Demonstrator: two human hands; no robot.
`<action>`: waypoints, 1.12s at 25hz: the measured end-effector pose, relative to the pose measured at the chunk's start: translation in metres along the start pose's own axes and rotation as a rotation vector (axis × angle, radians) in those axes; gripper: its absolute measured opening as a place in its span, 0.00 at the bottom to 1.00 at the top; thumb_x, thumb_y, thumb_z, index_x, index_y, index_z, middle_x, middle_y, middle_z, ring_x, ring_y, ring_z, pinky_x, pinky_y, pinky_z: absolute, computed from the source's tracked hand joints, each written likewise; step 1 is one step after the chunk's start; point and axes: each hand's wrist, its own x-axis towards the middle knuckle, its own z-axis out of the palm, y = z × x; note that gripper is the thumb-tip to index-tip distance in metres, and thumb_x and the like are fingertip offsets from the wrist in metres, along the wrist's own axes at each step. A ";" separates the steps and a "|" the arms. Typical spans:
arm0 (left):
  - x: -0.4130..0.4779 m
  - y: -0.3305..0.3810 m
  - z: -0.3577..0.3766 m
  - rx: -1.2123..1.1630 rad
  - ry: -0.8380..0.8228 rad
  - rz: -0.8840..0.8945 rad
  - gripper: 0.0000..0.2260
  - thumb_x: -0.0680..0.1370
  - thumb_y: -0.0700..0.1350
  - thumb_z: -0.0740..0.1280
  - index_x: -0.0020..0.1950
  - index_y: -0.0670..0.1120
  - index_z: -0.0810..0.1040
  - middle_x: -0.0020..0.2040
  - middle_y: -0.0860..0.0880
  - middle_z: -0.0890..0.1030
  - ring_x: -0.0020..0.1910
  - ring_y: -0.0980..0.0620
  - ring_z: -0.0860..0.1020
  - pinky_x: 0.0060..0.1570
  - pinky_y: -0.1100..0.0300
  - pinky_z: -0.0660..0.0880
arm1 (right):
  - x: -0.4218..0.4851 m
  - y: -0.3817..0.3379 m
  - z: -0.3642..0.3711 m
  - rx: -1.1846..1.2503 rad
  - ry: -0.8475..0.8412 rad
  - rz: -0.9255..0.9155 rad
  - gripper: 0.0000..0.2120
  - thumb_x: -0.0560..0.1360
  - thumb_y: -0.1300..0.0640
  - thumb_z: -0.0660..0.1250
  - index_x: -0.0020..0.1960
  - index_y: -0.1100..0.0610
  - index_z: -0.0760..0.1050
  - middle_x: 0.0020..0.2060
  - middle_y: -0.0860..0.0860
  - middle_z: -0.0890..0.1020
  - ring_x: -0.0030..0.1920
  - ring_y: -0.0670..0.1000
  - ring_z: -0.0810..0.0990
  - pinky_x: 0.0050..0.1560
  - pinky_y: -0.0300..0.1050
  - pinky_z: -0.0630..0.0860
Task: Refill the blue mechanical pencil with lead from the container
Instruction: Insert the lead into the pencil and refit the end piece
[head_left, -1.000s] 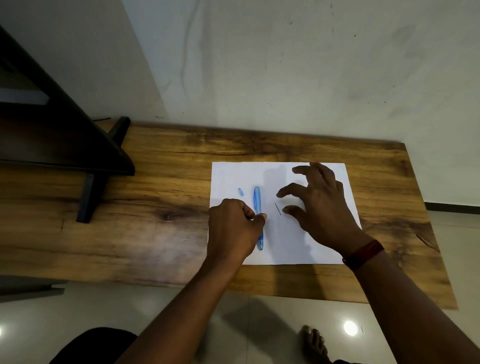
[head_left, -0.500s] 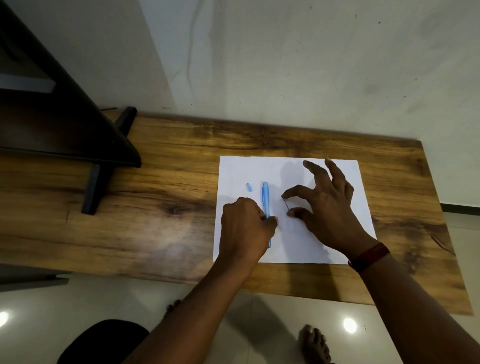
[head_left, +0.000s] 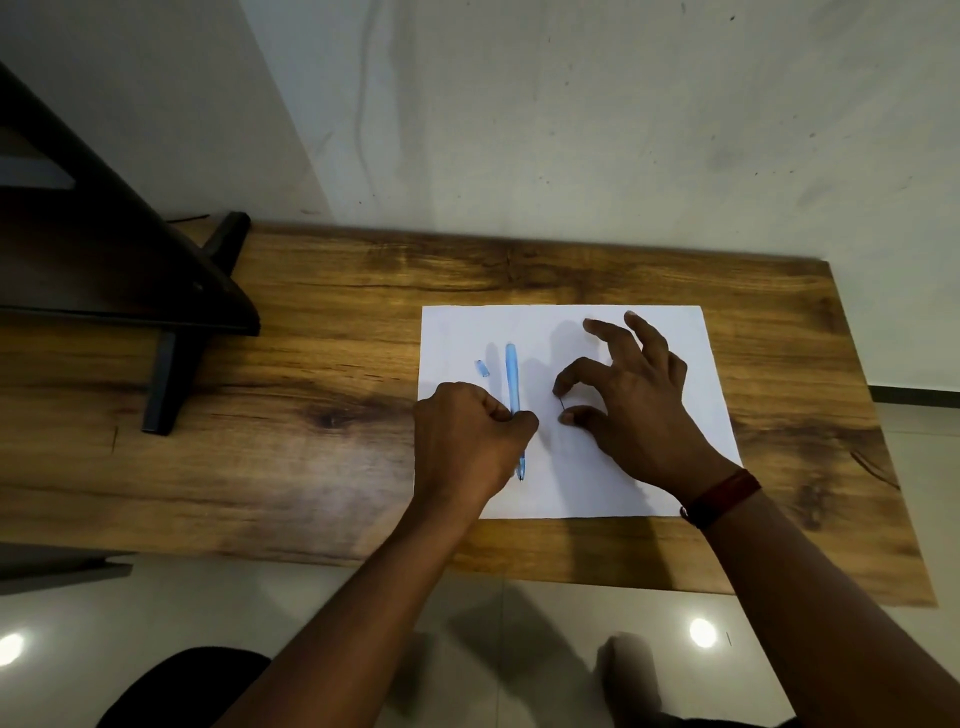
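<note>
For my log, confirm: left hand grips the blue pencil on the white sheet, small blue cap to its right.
Wrong side: the head view shows the small blue cap left of the blue pencil, which the left hand grips on the white sheet.

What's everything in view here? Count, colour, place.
table: 1, brown wood, against the wall
paper sheet: 1, white, on table
mechanical pencil: 1, blue, lying on paper
small piece: 1, blue, on paper left of pencil
lead: 1, dark, between right thumb and forefinger
stand: 1, black, table's left end
wristband: 1, red, right wrist
left hand: 1, grips pencil
right hand: 1, over paper, pinches lead
</note>
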 end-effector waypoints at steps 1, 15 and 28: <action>0.000 0.000 -0.001 -0.003 -0.001 -0.005 0.08 0.70 0.49 0.74 0.34 0.46 0.80 0.29 0.50 0.81 0.28 0.52 0.81 0.39 0.56 0.82 | 0.000 0.000 -0.001 0.015 0.002 0.005 0.12 0.69 0.54 0.76 0.51 0.48 0.79 0.74 0.55 0.64 0.76 0.61 0.49 0.69 0.62 0.53; 0.003 -0.005 -0.025 0.181 -0.074 0.339 0.05 0.68 0.51 0.75 0.37 0.53 0.82 0.32 0.60 0.79 0.29 0.63 0.77 0.32 0.75 0.65 | 0.000 0.018 -0.034 0.732 0.176 0.216 0.05 0.71 0.54 0.73 0.41 0.48 0.78 0.60 0.44 0.79 0.64 0.44 0.72 0.64 0.53 0.68; 0.002 -0.006 -0.030 0.173 -0.075 0.443 0.05 0.67 0.49 0.76 0.37 0.50 0.83 0.34 0.57 0.80 0.29 0.63 0.76 0.34 0.79 0.68 | -0.001 0.012 -0.035 0.867 0.168 0.228 0.04 0.72 0.52 0.73 0.42 0.49 0.78 0.58 0.42 0.80 0.62 0.40 0.74 0.60 0.54 0.72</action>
